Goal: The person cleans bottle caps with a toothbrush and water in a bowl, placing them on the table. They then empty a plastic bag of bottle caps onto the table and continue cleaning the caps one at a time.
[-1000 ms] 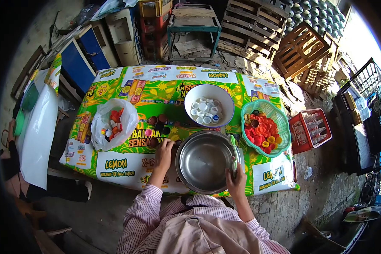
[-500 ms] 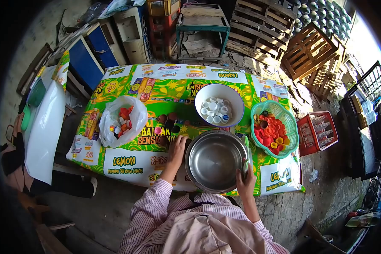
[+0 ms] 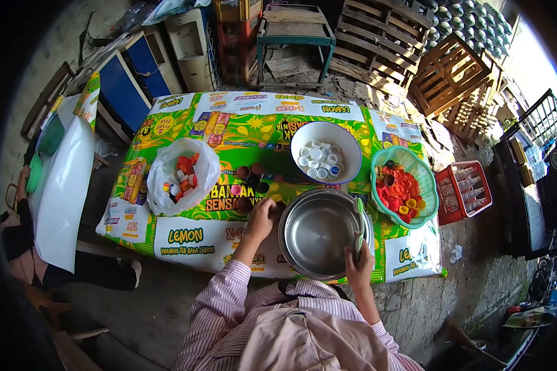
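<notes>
My left hand (image 3: 261,224) is closed at the left rim of a steel bowl (image 3: 319,238), its fingers pinched on a dark bottle cap (image 3: 279,210). Just beyond it, several brown, black and pink bottle caps (image 3: 252,180) lie loose on the table cover. My right hand (image 3: 359,264) is closed around a slim green-and-white handled tool (image 3: 360,216) at the bowl's right side; I cannot make out its exact kind. The steel bowl shows a bare, shiny bottom.
A white enamel basin (image 3: 356,145) holds white caps. Red, orange and yellow caps fill a green plastic basket (image 3: 433,185). A plastic bag (image 3: 205,167) with mixed caps lies left. A red crate (image 3: 461,213) stands past the table's right edge. Another person's hand (image 3: 25,179) shows far left.
My left hand has moved slightly right and closed its fingers, away from the loose caps towards the steel bowl. My right hand keeps its hold on the green-and-white tool.
</notes>
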Demonstrator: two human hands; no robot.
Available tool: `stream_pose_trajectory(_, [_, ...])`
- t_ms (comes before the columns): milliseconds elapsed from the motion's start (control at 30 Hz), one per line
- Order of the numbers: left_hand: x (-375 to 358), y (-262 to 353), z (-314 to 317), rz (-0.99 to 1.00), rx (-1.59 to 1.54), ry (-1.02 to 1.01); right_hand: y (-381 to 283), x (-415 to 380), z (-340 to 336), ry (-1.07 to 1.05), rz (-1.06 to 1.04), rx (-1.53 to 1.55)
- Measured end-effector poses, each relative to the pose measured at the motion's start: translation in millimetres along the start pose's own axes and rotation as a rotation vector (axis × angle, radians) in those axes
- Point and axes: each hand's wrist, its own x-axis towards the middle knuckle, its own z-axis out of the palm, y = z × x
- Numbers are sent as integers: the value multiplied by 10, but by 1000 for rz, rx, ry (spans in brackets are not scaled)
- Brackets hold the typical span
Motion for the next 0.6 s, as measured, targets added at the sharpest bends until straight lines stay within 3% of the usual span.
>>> stream_pose_trajectory(133, [-18, 9, -95, 10, 58, 7, -65, -47, 87, 15, 12, 60])
stream_pose_trajectory(200, [-33, 29, -115, 128, 343, 131, -59, -78, 131, 22, 61, 76])
stream_pose_trajectory(267, [-40, 10, -149, 118, 426, 141, -45, -92, 163, 51, 16, 61])
stream_pose_trajectory(367, [-31, -39, -153, 0, 466, 77, -65, -74, 127, 53, 27, 33])
stream_pose_trajectory(467, [36, -136, -80, 35, 441, 166, -56, -54, 97, 51, 51, 15])
stream_pose_trajectory(600, [32, 30, -196, 32, 439, 68, -77, -19, 50, 51, 66, 19])
